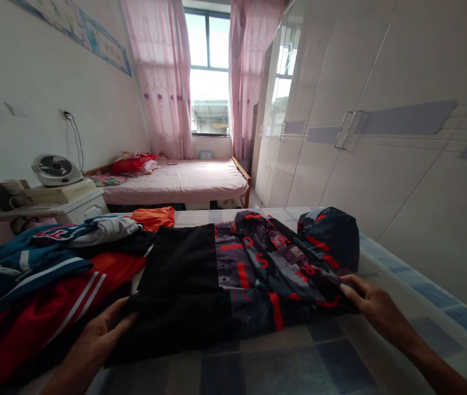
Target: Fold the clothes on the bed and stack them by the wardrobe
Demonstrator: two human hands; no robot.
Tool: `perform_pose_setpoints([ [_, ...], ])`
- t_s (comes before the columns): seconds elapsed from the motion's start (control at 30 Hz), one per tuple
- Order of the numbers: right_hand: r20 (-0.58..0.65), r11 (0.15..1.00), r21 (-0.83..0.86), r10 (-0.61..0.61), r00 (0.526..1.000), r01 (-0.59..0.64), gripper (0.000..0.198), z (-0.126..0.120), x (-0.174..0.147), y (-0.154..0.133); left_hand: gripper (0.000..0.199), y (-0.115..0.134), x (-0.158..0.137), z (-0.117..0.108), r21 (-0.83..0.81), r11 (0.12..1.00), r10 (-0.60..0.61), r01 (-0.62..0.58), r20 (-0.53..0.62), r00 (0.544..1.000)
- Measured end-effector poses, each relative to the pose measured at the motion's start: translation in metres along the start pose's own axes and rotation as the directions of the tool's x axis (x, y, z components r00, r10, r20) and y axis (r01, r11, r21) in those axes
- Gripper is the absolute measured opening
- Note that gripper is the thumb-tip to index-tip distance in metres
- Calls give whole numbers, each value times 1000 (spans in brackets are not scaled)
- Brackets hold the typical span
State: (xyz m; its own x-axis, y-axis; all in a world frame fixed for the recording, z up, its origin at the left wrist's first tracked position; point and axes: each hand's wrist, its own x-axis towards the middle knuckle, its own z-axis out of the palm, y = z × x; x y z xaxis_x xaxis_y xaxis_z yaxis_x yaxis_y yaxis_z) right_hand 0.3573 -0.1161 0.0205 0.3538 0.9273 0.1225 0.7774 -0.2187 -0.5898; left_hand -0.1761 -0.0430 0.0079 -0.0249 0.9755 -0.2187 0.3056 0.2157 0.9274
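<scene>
A hooded jacket (254,269) lies across the bed in front of me, black on its left part and dark patterned with red letters on its right. Its hood (334,236) spreads out at the far right. My left hand (108,326) pinches the black edge at the left end, thumb and fingers closed on the cloth. On the opposite end, my right hand (367,296) grips the patterned part just below the hood, thumb on top. The undersides of the fingers of both hands are hidden.
Heaped clothes (64,274) in teal, red and orange lie to the left, close to my left hand. A checked sheet (291,367) covers the bed. White wardrobes (365,181) line the right side. Farther back are a fan (55,169) and another bed (176,184) under the window.
</scene>
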Motion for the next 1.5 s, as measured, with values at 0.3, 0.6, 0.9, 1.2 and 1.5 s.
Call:
perform_pose_setpoints([
  [0.3,-11,948,-303,-109,994,100,38,18,17,-18,58,-13,18,-2,411,905,160,-107,-96,982],
  [0.6,-40,859,-492,-182,982,139,20,54,69,-71,33,1,28,9,552,715,538,-429,-44,842],
  [0.9,-269,813,-476,-498,824,335,22,51,70,-86,29,-5,51,14,817,314,790,-483,57,610],
  [1.2,86,858,-161,-480,873,488,19,102,25,-64,31,7,66,45,782,178,656,-597,358,664],
  [1.5,51,845,-187,-500,864,500,19,111,28,-56,24,125,142,144,650,501,542,-572,280,793],
])
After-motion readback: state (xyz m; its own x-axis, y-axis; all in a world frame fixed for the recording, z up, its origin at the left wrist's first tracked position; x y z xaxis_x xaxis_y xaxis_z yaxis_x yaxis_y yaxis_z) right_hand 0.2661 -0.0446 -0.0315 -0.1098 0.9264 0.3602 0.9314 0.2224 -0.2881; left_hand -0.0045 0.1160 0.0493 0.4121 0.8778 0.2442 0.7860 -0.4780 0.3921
